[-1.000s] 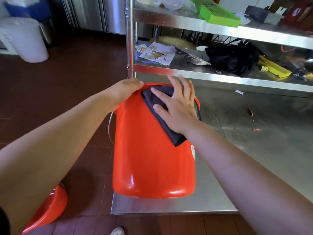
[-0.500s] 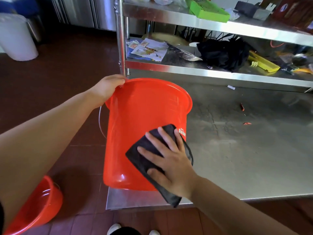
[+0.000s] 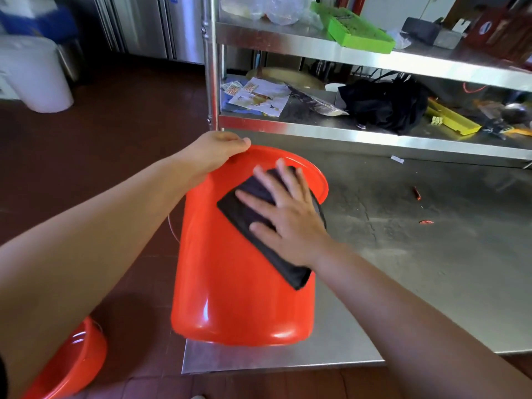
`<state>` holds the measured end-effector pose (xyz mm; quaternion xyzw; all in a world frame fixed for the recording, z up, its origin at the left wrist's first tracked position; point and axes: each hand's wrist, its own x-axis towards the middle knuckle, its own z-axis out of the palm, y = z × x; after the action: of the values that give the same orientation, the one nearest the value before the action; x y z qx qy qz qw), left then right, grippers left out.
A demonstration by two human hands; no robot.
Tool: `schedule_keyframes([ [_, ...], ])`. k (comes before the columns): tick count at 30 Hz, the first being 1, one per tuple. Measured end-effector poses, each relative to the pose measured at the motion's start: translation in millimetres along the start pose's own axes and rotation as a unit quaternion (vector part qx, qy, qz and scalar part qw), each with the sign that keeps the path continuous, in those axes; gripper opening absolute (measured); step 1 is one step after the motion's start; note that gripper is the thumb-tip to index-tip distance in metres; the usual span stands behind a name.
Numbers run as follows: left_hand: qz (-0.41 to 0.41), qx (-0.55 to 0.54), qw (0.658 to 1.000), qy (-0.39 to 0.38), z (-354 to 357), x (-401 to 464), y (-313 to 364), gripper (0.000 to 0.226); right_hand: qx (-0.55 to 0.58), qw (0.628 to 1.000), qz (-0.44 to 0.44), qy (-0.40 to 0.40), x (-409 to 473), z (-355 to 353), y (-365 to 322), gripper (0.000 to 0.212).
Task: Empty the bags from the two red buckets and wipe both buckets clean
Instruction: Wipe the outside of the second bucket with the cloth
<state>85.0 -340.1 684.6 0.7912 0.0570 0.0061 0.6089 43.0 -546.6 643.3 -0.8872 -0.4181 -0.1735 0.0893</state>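
While my left hand (image 3: 214,151) grips the rim of the red bucket (image 3: 230,283) tilted on the worktop (image 3: 431,269), I press the dark cloth (image 3: 259,226) flat under my spread right hand (image 3: 288,223), aiming for firm, overlapping strokes down its outer wall.

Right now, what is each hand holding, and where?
Left hand grips the red bucket at its rim. Right hand presses the dark cloth flat against the bucket's side.

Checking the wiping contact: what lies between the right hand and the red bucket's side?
In the head view, a folded dark cloth lies between the right hand and the red bucket; the flat fingers press it against the wall.
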Motion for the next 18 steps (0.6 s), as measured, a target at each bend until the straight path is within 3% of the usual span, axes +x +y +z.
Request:
schedule_keyframes([
  [4, -0.014, -0.049, 0.999, -0.001, -0.1, -0.2, 4.2, 0.021, -0.044, 0.995, 0.084, 0.033, 28.2, -9.8, 33.3, 0.050],
  [9, -0.044, -0.066, 0.997, -0.005, 1.8, 2.7, -3.3, 0.019, 0.023, 0.993, 0.118, -0.009, 23.0, -2.8, 28.1, 0.052],
  [18, -0.054, -0.038, 0.998, 0.022, -19.1, -3.3, -30.8, 0.016, 0.054, 0.996, -0.004, -0.066, -80.7, 1.2, -24.7, 0.051],
])
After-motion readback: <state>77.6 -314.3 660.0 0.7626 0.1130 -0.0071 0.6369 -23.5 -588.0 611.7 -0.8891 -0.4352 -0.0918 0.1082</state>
